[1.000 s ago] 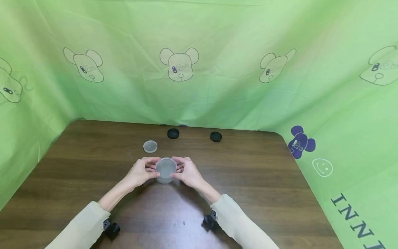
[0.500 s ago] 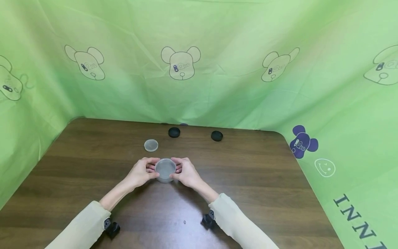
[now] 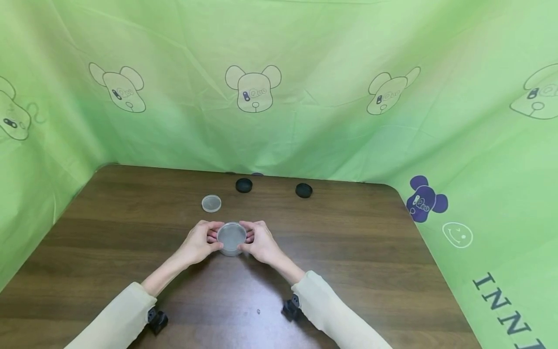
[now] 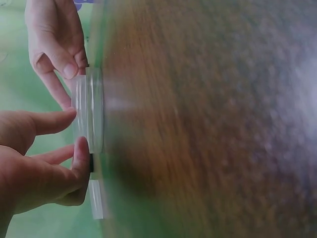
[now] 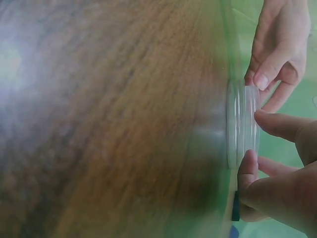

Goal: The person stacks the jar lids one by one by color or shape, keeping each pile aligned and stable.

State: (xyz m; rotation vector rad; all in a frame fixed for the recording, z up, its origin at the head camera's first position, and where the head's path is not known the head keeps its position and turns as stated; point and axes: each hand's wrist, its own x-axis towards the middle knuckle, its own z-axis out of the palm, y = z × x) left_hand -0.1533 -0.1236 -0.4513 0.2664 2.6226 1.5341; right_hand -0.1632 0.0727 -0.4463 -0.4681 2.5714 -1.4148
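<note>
Both hands hold a clear round lid-like piece (image 3: 231, 235) by its opposite sides, low over the table. Directly beneath it is a clear round dish (image 3: 231, 253) on the wood. My left hand (image 3: 196, 244) pinches the left edge between thumb and fingers, while my right hand (image 3: 263, 245) does the same on the right. In the left wrist view the upper piece (image 4: 79, 96) lies level against the ribbed lower dish (image 4: 96, 114), with no plain gap. The right wrist view also shows the upper piece (image 5: 251, 101) against the dish (image 5: 235, 126).
Behind the hands, another shallow clear disc (image 3: 211, 203) lies on the brown table (image 3: 348, 271). Two black round pieces, one nearer the middle (image 3: 243, 185) and one farther right (image 3: 303, 190), lie near the back edge. A green printed cloth (image 3: 314, 135) hangs behind and beside the table.
The held clear piece has come down slightly over the lower dish, and less of that dish shows. Both hands keep their hold. The head view has shifted a little.
</note>
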